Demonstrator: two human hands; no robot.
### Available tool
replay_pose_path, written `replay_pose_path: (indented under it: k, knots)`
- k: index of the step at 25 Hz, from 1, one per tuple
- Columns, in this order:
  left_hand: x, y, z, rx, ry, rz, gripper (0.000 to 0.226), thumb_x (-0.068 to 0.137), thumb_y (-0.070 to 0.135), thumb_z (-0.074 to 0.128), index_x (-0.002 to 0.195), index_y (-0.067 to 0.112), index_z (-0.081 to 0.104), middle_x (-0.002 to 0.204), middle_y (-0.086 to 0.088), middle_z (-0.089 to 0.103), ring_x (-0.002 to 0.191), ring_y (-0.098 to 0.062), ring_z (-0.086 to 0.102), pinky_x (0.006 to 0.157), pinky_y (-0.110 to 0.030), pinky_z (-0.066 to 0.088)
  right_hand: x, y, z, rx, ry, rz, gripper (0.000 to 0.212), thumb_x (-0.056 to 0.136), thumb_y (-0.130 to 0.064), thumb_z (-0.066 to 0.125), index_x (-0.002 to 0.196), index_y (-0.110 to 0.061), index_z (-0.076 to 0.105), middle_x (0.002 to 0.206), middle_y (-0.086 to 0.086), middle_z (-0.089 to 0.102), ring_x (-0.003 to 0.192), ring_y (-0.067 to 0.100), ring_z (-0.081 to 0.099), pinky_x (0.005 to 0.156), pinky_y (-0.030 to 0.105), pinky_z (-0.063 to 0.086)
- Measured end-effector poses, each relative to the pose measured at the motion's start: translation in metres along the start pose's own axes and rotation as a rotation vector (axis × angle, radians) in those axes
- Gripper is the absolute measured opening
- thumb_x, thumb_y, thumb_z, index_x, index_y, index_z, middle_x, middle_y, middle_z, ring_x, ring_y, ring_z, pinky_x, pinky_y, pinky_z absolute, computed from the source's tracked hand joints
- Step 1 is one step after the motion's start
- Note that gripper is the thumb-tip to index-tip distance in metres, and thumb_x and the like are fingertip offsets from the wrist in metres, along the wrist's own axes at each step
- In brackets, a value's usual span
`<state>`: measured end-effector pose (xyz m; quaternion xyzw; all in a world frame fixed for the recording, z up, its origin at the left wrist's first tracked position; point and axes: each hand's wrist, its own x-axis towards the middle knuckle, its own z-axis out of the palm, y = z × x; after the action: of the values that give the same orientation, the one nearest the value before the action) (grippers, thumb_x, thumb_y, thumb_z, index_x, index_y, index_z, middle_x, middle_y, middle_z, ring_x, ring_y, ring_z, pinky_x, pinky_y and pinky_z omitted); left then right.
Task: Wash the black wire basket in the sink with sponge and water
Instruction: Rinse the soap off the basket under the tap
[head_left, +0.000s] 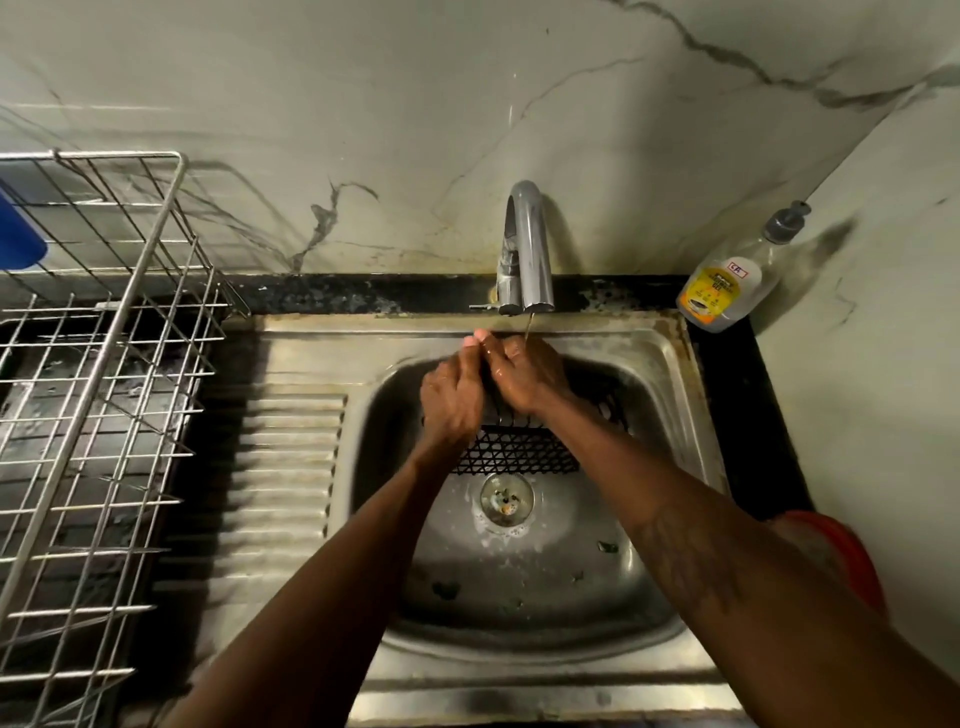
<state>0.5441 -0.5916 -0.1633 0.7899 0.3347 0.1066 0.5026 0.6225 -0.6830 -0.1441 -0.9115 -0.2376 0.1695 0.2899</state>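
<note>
L grip (449, 400) & R grip (522, 374) pressed together, fingers (477, 340) straight, holding nothing, under tap (525, 244); black wire basket (519, 451) just below them in sink (571, 613).

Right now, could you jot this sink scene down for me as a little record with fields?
place: steel sink, ribbed drainboard on its left
tap: thin trickle running
basket: black wire basket in the bowl, between drain and tap
hands: left hand and right hand together above the basket, by the trickle
grip: cannot tell
sponge: none in view
nearby: soap bottle right of the tap; wire dish rack at left
</note>
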Motion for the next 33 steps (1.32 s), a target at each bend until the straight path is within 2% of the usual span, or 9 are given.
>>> replay_pose_path:
  k: [4, 9, 12, 14, 18, 23, 26, 29, 33]
  knots:
    - [0.008, 0.004, 0.009, -0.085, 0.037, 0.036, 0.055, 0.100, 0.053, 0.049, 0.062, 0.017, 0.065, 0.059, 0.000, 0.068, 0.055, -0.015, 0.067, 0.054, -0.033, 0.059, -0.004, 0.031, 0.002, -0.007, -0.068, -0.028, 0.053, 0.109, -0.048, 0.025, 0.084, -0.022, 0.064, 0.079, 0.000, 0.065, 0.072, 0.017, 0.062, 0.070, 0.032, 0.048]
    - [0.016, -0.012, -0.002, -0.085, 0.070, -0.096, 0.046, 0.099, 0.051, 0.053, 0.073, 0.015, 0.066, 0.069, -0.004, 0.070, 0.062, -0.014, 0.069, 0.054, -0.023, 0.055, -0.008, 0.100, -0.005, -0.308, 0.095, 0.311, 0.067, 0.109, -0.047, 0.022, 0.091, -0.006, 0.072, 0.096, 0.021, 0.073, 0.087, 0.034, 0.066, 0.090, 0.043, 0.049]
    - [0.027, -0.011, 0.000, -0.007, 0.136, -0.171, 0.057, 0.096, 0.058, 0.048, 0.066, 0.014, 0.067, 0.069, -0.009, 0.072, 0.062, -0.024, 0.070, 0.063, -0.038, 0.061, 0.002, 0.033, 0.023, -0.142, 0.011, 0.096, 0.063, 0.108, -0.053, 0.018, 0.093, -0.018, 0.069, 0.096, 0.015, 0.071, 0.089, 0.030, 0.065, 0.099, 0.051, 0.049]
    - [0.034, -0.011, -0.001, 0.077, 0.178, -0.336, 0.056, 0.098, 0.056, 0.046, 0.076, 0.011, 0.070, 0.085, -0.013, 0.075, 0.077, -0.028, 0.071, 0.076, -0.040, 0.059, 0.002, -0.007, 0.031, -0.137, -0.190, -0.006, 0.060, 0.108, -0.052, 0.016, 0.120, -0.019, 0.065, 0.114, 0.015, 0.067, 0.112, 0.031, 0.062, 0.104, 0.049, 0.045]
    - [0.023, -0.026, -0.014, -0.004, 0.179, -0.584, 0.065, 0.099, 0.057, 0.038, 0.117, 0.002, 0.066, 0.116, -0.016, 0.069, 0.105, -0.035, 0.066, 0.090, -0.039, 0.054, 0.003, 0.015, 0.023, -0.109, -0.210, 0.195, 0.059, 0.106, -0.058, 0.023, 0.105, -0.019, 0.068, 0.091, 0.004, 0.067, 0.086, 0.020, 0.065, 0.076, 0.034, 0.051]
    - [0.023, 0.001, -0.013, -0.519, 0.108, -0.873, 0.047, 0.102, 0.043, 0.050, 0.118, 0.000, 0.061, 0.101, -0.006, 0.068, 0.087, -0.018, 0.065, 0.062, -0.029, 0.049, -0.014, 0.037, 0.056, 0.174, 0.057, 0.537, 0.068, 0.102, -0.055, 0.008, 0.119, -0.018, 0.062, 0.117, 0.007, 0.062, 0.119, 0.029, 0.058, 0.107, 0.054, 0.040]
    - [0.026, 0.011, -0.014, -0.522, -0.071, -0.733, 0.034, 0.094, 0.032, 0.061, 0.109, 0.003, 0.070, 0.083, -0.009, 0.073, 0.066, -0.014, 0.064, 0.060, -0.026, 0.055, 0.020, 0.041, 0.055, 0.256, 0.059, 0.713, 0.068, 0.099, -0.056, 0.015, 0.119, -0.014, 0.065, 0.118, 0.012, 0.065, 0.110, 0.031, 0.062, 0.099, 0.052, 0.048]
    - [0.017, 0.015, -0.010, -0.232, -0.126, -0.576, 0.037, 0.100, 0.032, 0.050, 0.115, 0.001, 0.065, 0.100, -0.021, 0.072, 0.078, -0.032, 0.070, 0.079, -0.045, 0.059, 0.036, 0.029, 0.040, 0.235, -0.001, 0.737, 0.059, 0.101, -0.056, 0.031, 0.113, -0.013, 0.070, 0.112, 0.013, 0.069, 0.095, 0.026, 0.066, 0.085, 0.038, 0.055]
    - [0.016, 0.015, -0.009, 0.032, 0.007, -0.528, 0.034, 0.099, 0.008, 0.054, 0.131, 0.000, 0.051, 0.122, -0.024, 0.062, 0.112, -0.037, 0.061, 0.084, -0.025, 0.054, 0.020, 0.002, 0.031, 0.234, -0.152, 0.739, 0.083, 0.099, -0.070, 0.019, 0.155, -0.010, 0.035, 0.159, 0.017, 0.033, 0.144, 0.036, 0.035, 0.118, 0.050, 0.028]
